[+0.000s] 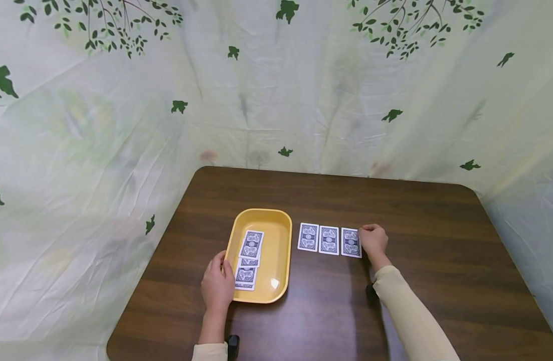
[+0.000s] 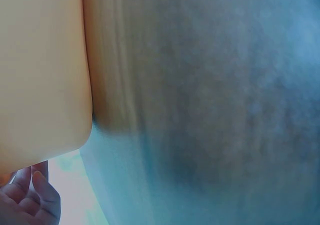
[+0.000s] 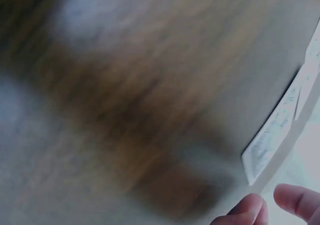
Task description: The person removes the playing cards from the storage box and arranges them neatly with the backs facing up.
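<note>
My left hand (image 1: 217,286) grips the left side of a yellow tray (image 1: 276,245), thumb at the rim; in the left wrist view its curled fingers (image 2: 47,197) show beside the tray's pale wall (image 2: 40,75). Several blue-backed playing cards lie face down in the tray, among them an upper card (image 1: 251,244) and a lower card (image 1: 246,274). My right hand (image 1: 374,240) is at the right edge of the rightmost card (image 1: 350,242) in a row of three. In the right wrist view thumb and finger stand apart, close to a card (image 3: 272,130).
Two more face-down cards, a left one (image 1: 308,237) and a middle one (image 1: 329,240), lie between the tray and the rightmost card. Everything rests on a dark wooden table (image 1: 416,210). Behind it hangs a leaf-printed cloth (image 1: 303,100).
</note>
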`<state>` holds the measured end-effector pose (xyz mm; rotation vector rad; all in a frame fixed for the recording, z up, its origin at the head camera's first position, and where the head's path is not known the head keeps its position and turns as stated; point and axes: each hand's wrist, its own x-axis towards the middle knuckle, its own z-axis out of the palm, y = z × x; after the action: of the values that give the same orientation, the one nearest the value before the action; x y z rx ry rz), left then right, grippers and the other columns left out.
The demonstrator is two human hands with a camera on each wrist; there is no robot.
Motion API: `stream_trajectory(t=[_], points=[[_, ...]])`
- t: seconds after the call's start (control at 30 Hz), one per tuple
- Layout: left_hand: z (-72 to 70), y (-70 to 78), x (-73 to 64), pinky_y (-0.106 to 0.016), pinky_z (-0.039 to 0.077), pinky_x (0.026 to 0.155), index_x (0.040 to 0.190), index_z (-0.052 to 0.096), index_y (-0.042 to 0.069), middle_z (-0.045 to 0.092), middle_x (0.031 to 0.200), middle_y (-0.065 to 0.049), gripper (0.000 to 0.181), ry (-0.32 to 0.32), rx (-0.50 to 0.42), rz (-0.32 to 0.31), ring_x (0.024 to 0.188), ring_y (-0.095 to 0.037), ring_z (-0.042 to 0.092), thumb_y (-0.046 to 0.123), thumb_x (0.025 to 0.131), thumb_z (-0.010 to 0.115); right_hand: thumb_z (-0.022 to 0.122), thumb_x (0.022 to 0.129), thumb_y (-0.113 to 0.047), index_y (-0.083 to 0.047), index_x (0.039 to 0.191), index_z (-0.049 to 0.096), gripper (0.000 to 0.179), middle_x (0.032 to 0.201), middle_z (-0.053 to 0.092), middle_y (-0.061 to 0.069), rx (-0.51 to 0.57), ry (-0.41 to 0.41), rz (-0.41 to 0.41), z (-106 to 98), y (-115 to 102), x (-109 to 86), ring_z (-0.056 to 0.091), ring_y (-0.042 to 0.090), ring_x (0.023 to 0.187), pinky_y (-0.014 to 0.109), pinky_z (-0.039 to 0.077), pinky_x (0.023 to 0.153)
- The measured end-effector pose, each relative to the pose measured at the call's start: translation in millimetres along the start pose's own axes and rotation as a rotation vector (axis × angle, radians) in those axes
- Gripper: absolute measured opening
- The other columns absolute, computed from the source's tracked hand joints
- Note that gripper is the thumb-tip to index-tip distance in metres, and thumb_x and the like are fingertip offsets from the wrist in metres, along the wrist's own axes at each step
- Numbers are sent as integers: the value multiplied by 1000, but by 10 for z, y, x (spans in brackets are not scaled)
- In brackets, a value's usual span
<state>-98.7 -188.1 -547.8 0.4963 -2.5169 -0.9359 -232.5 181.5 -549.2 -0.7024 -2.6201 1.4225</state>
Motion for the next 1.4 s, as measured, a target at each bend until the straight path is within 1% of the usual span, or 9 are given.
stream_trajectory(t=[0.17, 0.33, 0.5, 0.6, 0.73, 0.93, 1.23, 1.4], points=[[-5, 7, -2, -56, 46, 82, 123, 60, -2, 65, 112, -22, 29, 10, -10, 7, 100, -41, 62, 11, 98, 52, 58, 87, -17, 4, 102, 66, 27, 101, 66, 23, 27, 25, -28, 8, -85, -16, 57, 37, 96, 47, 43, 86], [-4, 9, -7, -56, 47, 82, 123, 60, -2, 65, 111, -21, 29, 9, -12, 6, 99, -41, 63, 11, 98, 52, 59, 86, -16, 3, 101, 68, 26, 98, 67, 21, 63, 27, -64, 29, -224, -50, 59, 34, 93, 44, 43, 82], [8, 0, -4, -56, 46, 82, 124, 60, -1, 65, 112, -21, 30, 3, -5, -3, 100, -41, 62, 13, 98, 51, 60, 86, -16, 2, 100, 69, 24, 93, 67, 18, 94, 5, -97, 89, -377, -111, 59, 31, 88, 39, 43, 75], [13, -8, -3, -56, 47, 82, 124, 60, -1, 65, 112, -21, 30, 0, -5, -7, 100, -41, 62, 13, 99, 51, 60, 85, -16, 0, 99, 69, 23, 89, 66, 14, 110, -12, -114, 143, -485, -176, 58, 28, 84, 34, 42, 70], [13, -11, -2, -55, 47, 81, 123, 61, -1, 65, 111, -20, 29, 6, -6, -5, 99, -40, 63, 13, 98, 52, 61, 83, -15, -1, 98, 70, 22, 87, 67, 11, 125, -31, -159, 241, -627, -276, 58, 24, 80, 30, 41, 67], [2, 10, 0, -56, 46, 82, 123, 60, -1, 65, 112, -21, 29, 3, -5, -4, 100, -41, 62, 12, 99, 51, 63, 83, -14, -3, 95, 70, 18, 81, 67, 7, 170, -106, -257, 387, -808, -431, 57, 19, 73, 27, 41, 63], [8, 21, -1, -55, 47, 82, 123, 60, -2, 65, 112, -21, 30, 4, -6, -11, 99, -40, 63, 13, 98, 52, 67, 83, -12, -3, 93, 70, 14, 77, 64, 5, 177, -219, -403, 571, -1056, -708, 58, 18, 71, 26, 44, 63], [5, 17, -1, -55, 47, 82, 123, 61, -2, 65, 111, -21, 30, 8, -9, -6, 99, -40, 63, 13, 98, 52, 69, 83, -9, -1, 96, 69, 15, 77, 62, 5, 192, -317, -484, 707, -1137, -850, 56, 17, 72, 25, 46, 65]])
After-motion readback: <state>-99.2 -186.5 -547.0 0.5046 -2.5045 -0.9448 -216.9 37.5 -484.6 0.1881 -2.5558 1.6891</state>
